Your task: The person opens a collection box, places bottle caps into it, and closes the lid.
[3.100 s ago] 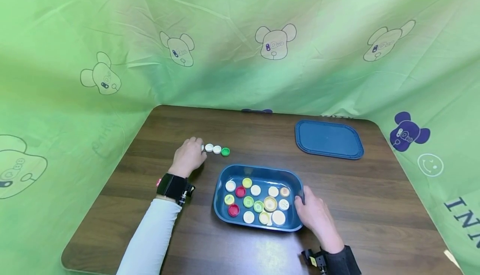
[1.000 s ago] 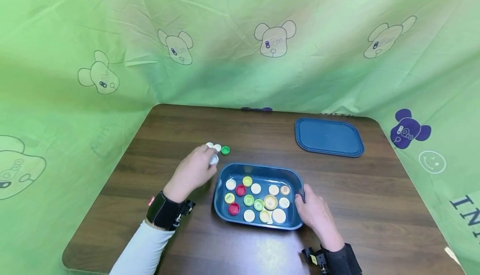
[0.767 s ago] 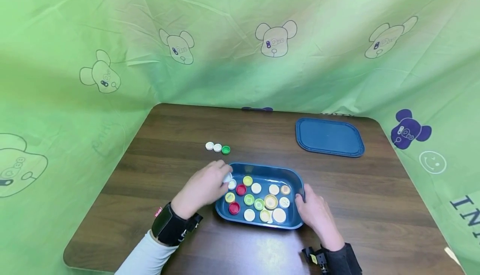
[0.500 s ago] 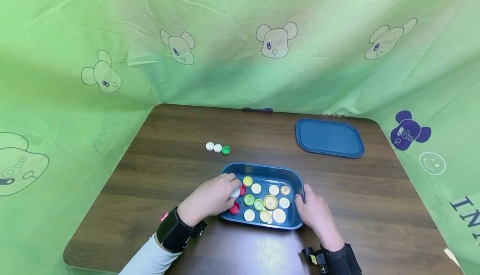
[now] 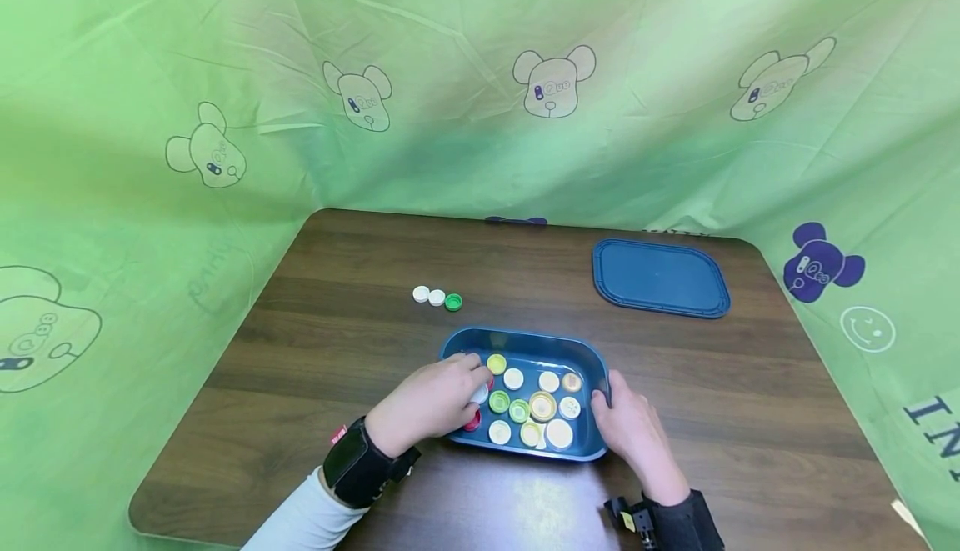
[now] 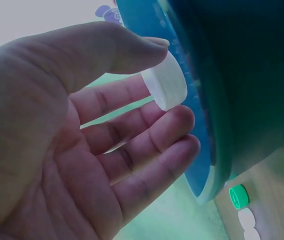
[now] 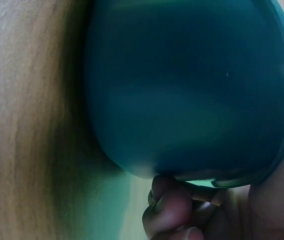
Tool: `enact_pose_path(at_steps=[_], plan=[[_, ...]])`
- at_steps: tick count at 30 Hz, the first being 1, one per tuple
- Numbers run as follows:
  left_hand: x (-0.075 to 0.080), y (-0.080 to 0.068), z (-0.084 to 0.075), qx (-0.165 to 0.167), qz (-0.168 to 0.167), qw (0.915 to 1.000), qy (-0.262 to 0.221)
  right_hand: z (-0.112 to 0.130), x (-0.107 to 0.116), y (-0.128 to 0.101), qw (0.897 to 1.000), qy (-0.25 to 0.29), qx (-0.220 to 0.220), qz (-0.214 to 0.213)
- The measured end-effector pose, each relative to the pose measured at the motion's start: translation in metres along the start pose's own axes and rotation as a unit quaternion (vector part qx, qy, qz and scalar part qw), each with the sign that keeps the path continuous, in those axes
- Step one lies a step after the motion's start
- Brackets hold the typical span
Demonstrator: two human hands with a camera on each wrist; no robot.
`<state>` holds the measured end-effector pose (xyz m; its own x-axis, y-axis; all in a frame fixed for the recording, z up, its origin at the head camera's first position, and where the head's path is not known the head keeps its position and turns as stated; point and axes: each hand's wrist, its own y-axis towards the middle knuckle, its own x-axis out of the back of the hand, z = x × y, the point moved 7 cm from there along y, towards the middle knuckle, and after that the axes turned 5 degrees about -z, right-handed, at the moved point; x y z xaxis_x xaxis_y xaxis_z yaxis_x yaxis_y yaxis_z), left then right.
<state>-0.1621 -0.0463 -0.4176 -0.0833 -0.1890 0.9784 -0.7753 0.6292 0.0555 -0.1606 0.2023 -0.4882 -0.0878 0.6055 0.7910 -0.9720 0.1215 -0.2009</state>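
Observation:
A white ribbed bottle cap [image 6: 169,82] is pinched between the thumb and fingers of my left hand [image 5: 431,397], over the left end of a blue rectangular tray [image 5: 525,337]. Inside the tray lie several bottle caps: white [image 5: 558,433], light green [image 5: 519,410], yellow [image 5: 497,364], a large cream one [image 5: 542,406] and red [image 5: 472,423]. My left hand covers some caps at that end. My right hand [image 5: 633,426] grips the tray's right rim, thumb on top; in the right wrist view its curled fingers [image 7: 174,210] press against the tray's outside wall.
Behind the tray, two white caps [image 5: 421,293] and a green cap [image 5: 453,302] lie in a row on the brown wooden table [image 5: 300,343]. A flat blue lid [image 5: 662,278] lies at the back right. Green printed cloth [image 5: 450,159] hangs around the table.
The left hand took a white cap from the left end of the row and carried it right and nearer, over the tray. The right hand kept its grip on the rim.

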Motion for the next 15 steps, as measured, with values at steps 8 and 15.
enact_pose_path(at_steps=[8, 15], plan=[[-0.002, 0.000, 0.002, 0.008, 0.009, 0.9999, 0.002, 0.001, -0.001, 0.000, 1.000, 0.005, 0.004, 0.002], [0.015, -0.001, 0.017, 0.041, -0.010, 0.9990, -0.013, 0.001, 0.000, 0.000, 1.000, 0.004, 0.004, -0.002]])
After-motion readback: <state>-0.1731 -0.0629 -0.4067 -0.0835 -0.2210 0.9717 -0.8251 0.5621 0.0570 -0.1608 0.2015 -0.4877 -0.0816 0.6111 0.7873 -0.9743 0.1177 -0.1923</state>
